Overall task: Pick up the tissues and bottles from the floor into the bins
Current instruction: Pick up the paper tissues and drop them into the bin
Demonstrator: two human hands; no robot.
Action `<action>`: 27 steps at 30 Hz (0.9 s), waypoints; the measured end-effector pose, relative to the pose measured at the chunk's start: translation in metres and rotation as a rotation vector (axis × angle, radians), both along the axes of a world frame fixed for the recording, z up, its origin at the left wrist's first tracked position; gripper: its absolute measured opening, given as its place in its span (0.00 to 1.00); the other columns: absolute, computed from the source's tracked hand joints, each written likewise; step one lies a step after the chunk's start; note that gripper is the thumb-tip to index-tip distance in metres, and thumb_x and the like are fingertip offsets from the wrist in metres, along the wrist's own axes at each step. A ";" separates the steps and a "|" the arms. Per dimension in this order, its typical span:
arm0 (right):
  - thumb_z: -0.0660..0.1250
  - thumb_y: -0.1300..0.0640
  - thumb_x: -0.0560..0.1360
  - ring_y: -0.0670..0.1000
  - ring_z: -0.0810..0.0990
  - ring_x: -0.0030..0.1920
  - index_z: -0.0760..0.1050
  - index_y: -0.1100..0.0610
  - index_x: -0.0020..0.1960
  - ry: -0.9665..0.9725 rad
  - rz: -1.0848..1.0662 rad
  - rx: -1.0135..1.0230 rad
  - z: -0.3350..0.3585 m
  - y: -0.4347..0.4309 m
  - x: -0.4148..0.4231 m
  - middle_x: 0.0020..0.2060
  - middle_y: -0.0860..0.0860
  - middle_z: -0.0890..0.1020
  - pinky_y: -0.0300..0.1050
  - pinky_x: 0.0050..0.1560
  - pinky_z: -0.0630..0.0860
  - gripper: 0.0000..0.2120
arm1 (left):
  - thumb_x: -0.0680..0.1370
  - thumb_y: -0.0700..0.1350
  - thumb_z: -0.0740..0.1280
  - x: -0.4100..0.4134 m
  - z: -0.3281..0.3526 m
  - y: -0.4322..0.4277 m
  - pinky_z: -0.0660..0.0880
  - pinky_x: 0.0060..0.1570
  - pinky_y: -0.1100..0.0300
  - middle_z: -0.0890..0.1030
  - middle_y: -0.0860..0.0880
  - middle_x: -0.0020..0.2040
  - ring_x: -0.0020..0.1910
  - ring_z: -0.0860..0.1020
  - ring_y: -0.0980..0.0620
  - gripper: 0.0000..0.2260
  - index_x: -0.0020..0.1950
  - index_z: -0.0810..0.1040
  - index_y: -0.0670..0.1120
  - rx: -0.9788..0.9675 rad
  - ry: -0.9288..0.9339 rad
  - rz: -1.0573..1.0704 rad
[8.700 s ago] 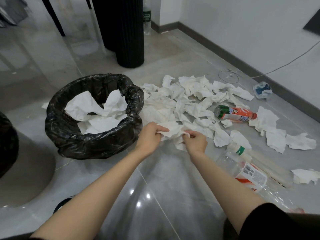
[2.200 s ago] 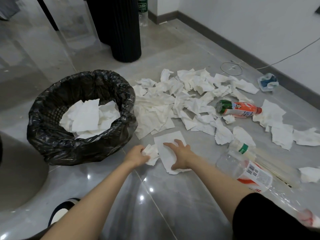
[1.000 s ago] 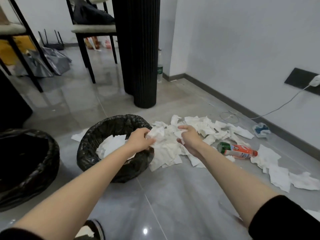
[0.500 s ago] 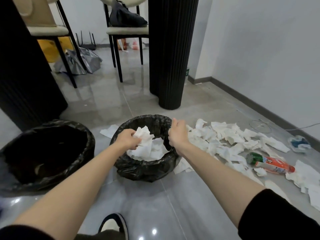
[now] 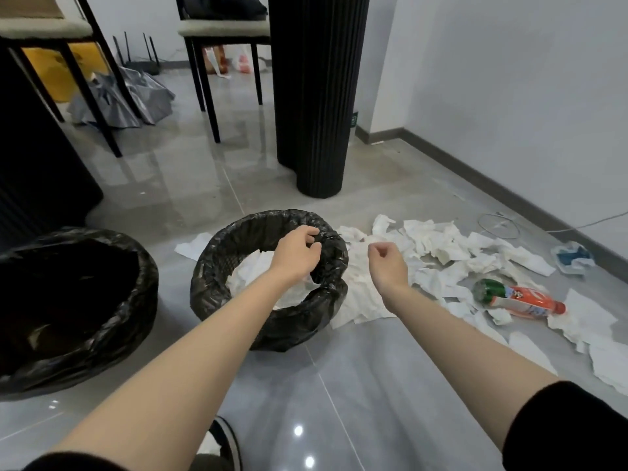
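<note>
Black-bagged bin (image 5: 289, 329) mid-floor: what's in it?

White tissues (image 5: 248, 271), crumpled, lying inside near the bottom. 2nd bin (image 5: 129, 321) sits to its left, also black-lined; inside's too dark to tell.

L hand?

Left hand (image 5: 297, 254) hovers over the mid bin, by its far-right rim. Fingers (image 5: 314, 239) loosely curled, nothing in them. Can't tell if they brush the liner.

R hand?

Right hand (image 5: 385, 260) is just right of that bin, above the tissues on the floor. Its fingers are curled in toward the palm, thumb close to the forefinger, nothing held.

Where's the rest of the paper?

Loose pile (image 5: 438, 243) on the grey tile floor (image 5: 356, 385), starting right against the bin's right side & spreading toward the wall. One stray sheet (image 5: 192, 248) lies behind-left of the bin.

Bottles?

One in view: bottle (image 5: 523, 300) w/ orange label, green at one end, red cap at the other. It's on its side among the tissues, well right of both hands.

Anything else?

Fluted black column (image 5: 312, 96) behind the bin, chair (image 5: 221, 28) & grey umbrella (image 5: 136, 96) further back, cable loop (image 5: 498, 226) near the wall, shoe (image 5: 226, 443) at the bottom edge.
</note>
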State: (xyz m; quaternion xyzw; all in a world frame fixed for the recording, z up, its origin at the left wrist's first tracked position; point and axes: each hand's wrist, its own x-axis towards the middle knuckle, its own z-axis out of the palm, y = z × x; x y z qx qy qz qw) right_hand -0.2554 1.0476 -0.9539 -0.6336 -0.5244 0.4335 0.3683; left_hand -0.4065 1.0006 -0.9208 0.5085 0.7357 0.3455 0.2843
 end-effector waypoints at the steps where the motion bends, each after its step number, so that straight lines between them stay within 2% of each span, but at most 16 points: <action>1: 0.57 0.57 0.80 0.50 0.72 0.50 0.72 0.58 0.58 -0.025 -0.024 -0.022 -0.006 0.001 0.015 0.51 0.51 0.76 0.41 0.50 0.67 0.11 | 0.79 0.41 0.60 0.015 0.000 0.006 0.70 0.62 0.58 0.77 0.47 0.62 0.62 0.74 0.50 0.16 0.67 0.72 0.46 0.009 0.002 -0.035; 5: 0.56 0.60 0.78 0.49 0.71 0.50 0.72 0.56 0.58 -0.111 -0.042 -0.098 -0.025 0.001 0.067 0.51 0.49 0.75 0.40 0.48 0.66 0.11 | 0.79 0.41 0.60 0.063 -0.010 0.023 0.69 0.57 0.62 0.77 0.47 0.60 0.60 0.75 0.49 0.16 0.66 0.72 0.46 -0.002 -0.015 -0.161; 7: 0.57 0.61 0.78 0.50 0.72 0.51 0.73 0.58 0.60 -0.147 -0.035 -0.139 -0.033 0.000 0.089 0.55 0.51 0.77 0.40 0.48 0.66 0.13 | 0.79 0.41 0.60 0.082 -0.020 0.030 0.70 0.56 0.62 0.77 0.48 0.60 0.59 0.75 0.49 0.16 0.66 0.72 0.46 -0.028 -0.022 -0.197; 10: 0.57 0.61 0.78 0.52 0.73 0.58 0.72 0.58 0.63 -0.195 -0.028 -0.195 -0.042 0.000 0.118 0.61 0.53 0.76 0.41 0.51 0.67 0.15 | 0.79 0.41 0.59 0.107 -0.035 0.040 0.70 0.56 0.61 0.77 0.48 0.60 0.60 0.74 0.50 0.16 0.66 0.72 0.46 -0.074 -0.018 -0.225; 16: 0.56 0.63 0.77 0.51 0.73 0.55 0.73 0.59 0.64 -0.318 0.020 -0.248 -0.071 0.006 0.166 0.62 0.54 0.76 0.39 0.51 0.67 0.17 | 0.78 0.41 0.60 0.143 -0.075 0.051 0.68 0.59 0.59 0.78 0.48 0.60 0.61 0.74 0.50 0.16 0.66 0.72 0.46 -0.181 0.021 -0.272; 23: 0.57 0.63 0.77 0.54 0.71 0.65 0.73 0.58 0.64 -0.457 0.148 -0.269 -0.115 0.020 0.176 0.66 0.55 0.72 0.42 0.58 0.68 0.17 | 0.78 0.42 0.60 0.137 -0.125 0.056 0.68 0.61 0.59 0.75 0.47 0.65 0.63 0.73 0.48 0.18 0.68 0.70 0.45 -0.318 0.113 -0.278; 27: 0.58 0.63 0.77 0.55 0.63 0.71 0.73 0.57 0.65 -0.538 0.262 -0.227 -0.137 0.038 0.162 0.71 0.54 0.65 0.44 0.68 0.62 0.17 | 0.79 0.42 0.61 0.125 -0.149 0.057 0.66 0.66 0.58 0.72 0.45 0.69 0.67 0.70 0.46 0.19 0.70 0.68 0.44 -0.390 0.159 -0.290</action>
